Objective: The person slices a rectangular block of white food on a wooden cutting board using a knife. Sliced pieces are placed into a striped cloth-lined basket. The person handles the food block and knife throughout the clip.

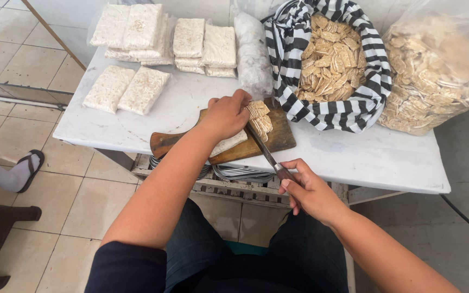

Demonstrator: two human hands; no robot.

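Pale tempeh block (pixel 229 144) lay on a brown wooden cutting board (pixel 278 138), pinned under the closed left hand (pixel 226 115). Right hand (pixel 308 190) gripped a knife (pixel 264 149) mid-slice; beside the board's cut pieces (pixel 260 116), the next stroke likely called for shifting fingers back.

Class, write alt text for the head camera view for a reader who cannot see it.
A person's left hand presses a pale block on a wooden cutting board while the right hand draws a knife through it, slices stacked beside the blade. On the white table lie wrapped blocks, a striped cloth and a clear bag, both full of slices.
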